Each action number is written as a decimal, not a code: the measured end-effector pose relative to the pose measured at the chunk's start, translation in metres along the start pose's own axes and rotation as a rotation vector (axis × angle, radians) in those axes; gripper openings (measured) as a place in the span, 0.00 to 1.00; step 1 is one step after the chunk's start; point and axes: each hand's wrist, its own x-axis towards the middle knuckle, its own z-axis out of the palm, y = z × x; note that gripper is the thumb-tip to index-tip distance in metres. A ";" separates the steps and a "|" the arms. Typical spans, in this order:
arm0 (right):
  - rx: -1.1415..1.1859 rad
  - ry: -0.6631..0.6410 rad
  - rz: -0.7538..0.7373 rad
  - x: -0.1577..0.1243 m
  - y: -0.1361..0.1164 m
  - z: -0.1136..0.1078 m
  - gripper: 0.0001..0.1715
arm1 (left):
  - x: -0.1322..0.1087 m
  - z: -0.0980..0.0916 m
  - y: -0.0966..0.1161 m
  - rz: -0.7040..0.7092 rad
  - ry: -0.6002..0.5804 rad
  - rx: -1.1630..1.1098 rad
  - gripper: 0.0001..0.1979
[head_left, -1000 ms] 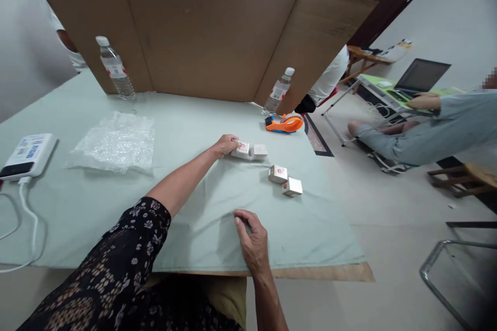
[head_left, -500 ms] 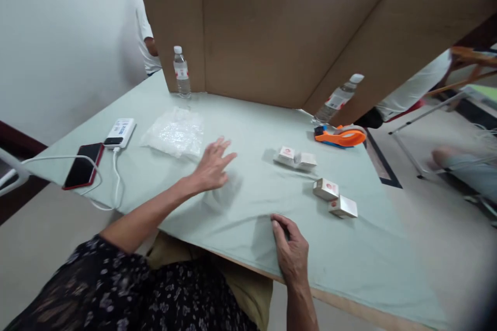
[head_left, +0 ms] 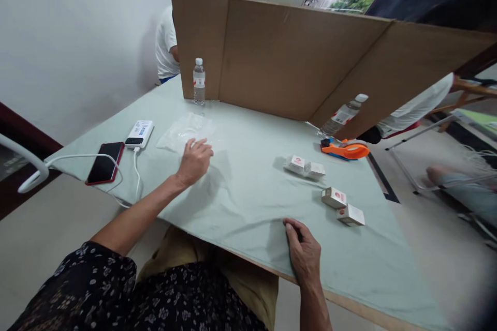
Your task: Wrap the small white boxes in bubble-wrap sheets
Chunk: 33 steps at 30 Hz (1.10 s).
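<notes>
A crumpled clear plastic bag [head_left: 176, 132] lies flat on the left half of the table. At its near right edge is my left hand [head_left: 194, 161], palm down, fingers bent and a little apart. The fingertips overlap the bag's edge in view; I cannot tell whether they touch it. My right hand [head_left: 305, 254] rests on its side by the table's front edge, fingers curled toward the thumb, with nothing visible in it. Beyond it, to the right, are two small white boxes [head_left: 334, 197] touching at a corner. Farther back, small boxes in clear wrap [head_left: 298, 164] lie side by side.
An orange tape dispenser [head_left: 349, 150] lies at the right edge. Water bottles [head_left: 199, 83] stand before a folded cardboard screen [head_left: 272, 57], the right one tilted. At left, a phone [head_left: 104, 164] and a white power bank [head_left: 140, 134] with cable. A person [head_left: 166, 46] sits behind.
My left hand has moved left to the plastic bag's near edge, its fingers less spread than before. My right hand stays in place on the table. The view has tilted up slightly.
</notes>
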 end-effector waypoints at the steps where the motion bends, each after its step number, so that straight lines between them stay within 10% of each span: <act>1: -0.005 -0.003 0.000 0.001 -0.002 0.000 0.19 | -0.006 0.002 0.014 0.059 -0.013 -0.038 0.11; 8: 0.044 0.089 0.030 -0.014 -0.019 -0.003 0.16 | -0.074 0.022 0.094 0.380 -0.272 -0.191 0.13; 17: -0.241 0.356 0.160 0.001 0.024 -0.108 0.22 | -0.100 0.026 0.090 0.557 -0.233 -0.353 0.14; 21: -0.397 0.197 0.127 0.068 0.041 -0.122 0.40 | -0.102 0.021 0.099 0.494 -0.239 -0.332 0.12; 25: -0.564 -0.012 0.174 0.112 0.051 -0.125 0.37 | -0.105 0.014 0.106 0.436 -0.289 -0.324 0.10; 33: -0.339 0.118 0.206 0.047 0.006 -0.129 0.30 | -0.116 -0.009 0.094 0.270 -0.261 -0.410 0.14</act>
